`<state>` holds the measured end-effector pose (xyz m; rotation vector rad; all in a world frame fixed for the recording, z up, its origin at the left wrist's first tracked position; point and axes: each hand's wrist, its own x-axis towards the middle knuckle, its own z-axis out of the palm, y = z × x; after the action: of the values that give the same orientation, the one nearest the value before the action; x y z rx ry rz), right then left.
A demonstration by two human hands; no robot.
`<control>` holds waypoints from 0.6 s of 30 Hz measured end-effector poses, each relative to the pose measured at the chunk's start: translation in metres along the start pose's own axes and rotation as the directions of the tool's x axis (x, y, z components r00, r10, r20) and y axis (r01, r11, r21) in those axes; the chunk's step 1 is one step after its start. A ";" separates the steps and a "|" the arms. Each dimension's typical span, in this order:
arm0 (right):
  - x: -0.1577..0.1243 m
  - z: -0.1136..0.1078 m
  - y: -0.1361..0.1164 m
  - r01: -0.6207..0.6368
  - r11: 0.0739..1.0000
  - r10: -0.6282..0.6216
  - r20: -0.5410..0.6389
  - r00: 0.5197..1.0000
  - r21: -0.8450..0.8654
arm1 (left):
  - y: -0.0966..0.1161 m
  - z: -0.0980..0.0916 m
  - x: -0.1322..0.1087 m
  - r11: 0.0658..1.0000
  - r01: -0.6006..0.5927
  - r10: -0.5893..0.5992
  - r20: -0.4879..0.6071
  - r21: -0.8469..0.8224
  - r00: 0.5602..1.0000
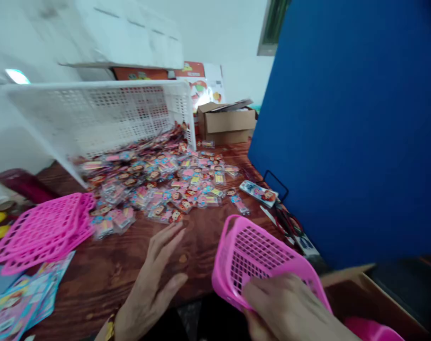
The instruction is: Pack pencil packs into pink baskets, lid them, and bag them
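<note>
My right hand [282, 303] grips the near rim of a pink plastic basket [258, 246] with a perforated floor and sides, tilted over the table's front edge. Its fingers are partly hidden by the wall of the basket. Left of it, my left hand [158, 279] hovers over the wooden table [197, 241], fingers stretched and thumb apart, holding nothing. Beyond its fingertips spreads a heap of small clear-wrapped doll-figure packets [165, 189], spilling from a white plastic crate [105, 113] lying on its side.
Pink perforated panels [48, 227] and printed doll cards [27, 298] lie at left near a dark red bottle [23, 184]. Scissors [286, 222] and a card packet [259, 193] sit at right beside a blue panel [350, 132]. A cardboard box [229, 125] stands behind; another [364, 293] is lower right.
</note>
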<state>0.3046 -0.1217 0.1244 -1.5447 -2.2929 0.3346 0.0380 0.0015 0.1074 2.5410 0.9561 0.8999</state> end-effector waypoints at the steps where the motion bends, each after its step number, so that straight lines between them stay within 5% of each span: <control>1: 0.033 0.007 -0.010 0.093 0.993 -0.094 -0.005 0.996 -0.069 | 0.003 -0.008 -0.005 0.999 -0.015 0.015 -0.003 0.033 1.000; 5: 0.130 0.050 -0.052 0.398 0.898 -0.367 0.177 0.913 -0.188 | -0.019 -0.022 -0.039 0.957 -0.123 0.098 0.105 0.263 0.990; 8: 0.164 0.071 -0.076 0.457 0.880 -0.415 0.261 0.872 -0.128 | -0.065 -0.020 -0.078 0.901 -0.008 0.022 -0.026 0.434 0.999; 10: 0.179 0.070 -0.077 0.458 0.888 -0.438 0.226 0.870 -0.044 | -0.098 -0.022 -0.105 0.877 -0.032 0.074 -0.070 0.479 0.995; 13: 0.209 0.058 -0.042 0.321 0.947 -0.322 0.058 0.945 0.026 | -0.140 -0.038 -0.142 0.861 0.005 0.096 -0.172 0.508 0.980; 16: 0.254 0.062 0.027 0.028 1.000 -0.028 -0.117 0.993 -0.002 | -0.167 -0.068 -0.170 0.865 0.101 0.009 -0.217 0.492 0.976; 18: 0.282 0.080 0.071 -0.086 0.995 0.082 -0.078 0.994 -0.044 | -0.179 -0.086 -0.182 0.856 0.198 -0.080 -0.256 0.478 0.963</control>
<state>0.2344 0.1665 0.0690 -1.6515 -2.1968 0.2408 -0.2120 0.0157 0.0096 2.7639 1.6114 1.0229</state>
